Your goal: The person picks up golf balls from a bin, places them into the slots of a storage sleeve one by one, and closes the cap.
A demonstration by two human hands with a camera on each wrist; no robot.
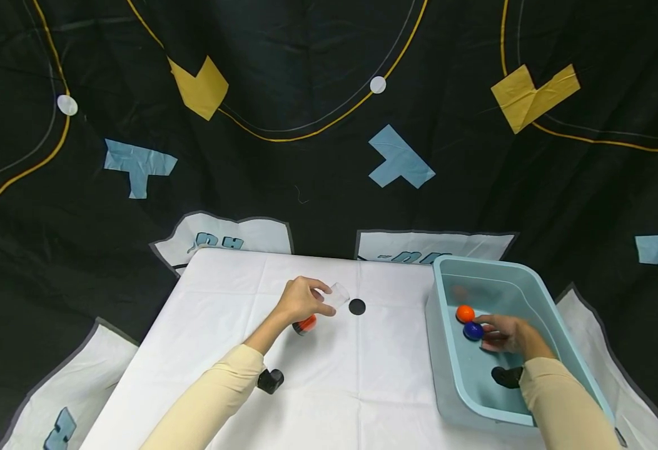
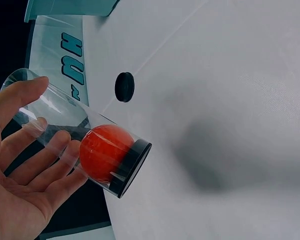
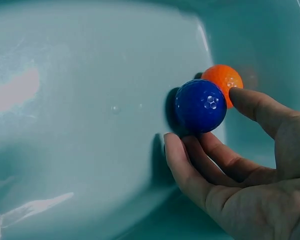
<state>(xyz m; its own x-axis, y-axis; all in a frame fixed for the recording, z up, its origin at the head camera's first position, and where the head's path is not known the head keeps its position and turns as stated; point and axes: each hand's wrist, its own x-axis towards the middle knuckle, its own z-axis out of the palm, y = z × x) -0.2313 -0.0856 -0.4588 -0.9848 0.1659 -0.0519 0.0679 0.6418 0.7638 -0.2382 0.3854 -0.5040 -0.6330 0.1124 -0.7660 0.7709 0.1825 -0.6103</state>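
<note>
Left wrist view: the left hand [image 2: 32, 175] curls round a clear tube [image 2: 65, 107] above the worktop [image 1: 385, 375]; tipping it towards its seemingly uncapped end could roll the red ball [image 2: 102, 150] out. The right hand [image 3: 240, 185], loosely parted around the blue ball [image 3: 200, 106] in the tub [image 3: 90, 145], shows no firm hold; clumsy fingertips might knock it against the orange ball [image 3: 222, 77].

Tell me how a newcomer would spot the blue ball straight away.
Start at the pale blue bin, at the right of the white table. Inside it, find the right hand. The blue ball is beside its fingertips, deep blue, unlike the bright orange ball just beyond.
</note>
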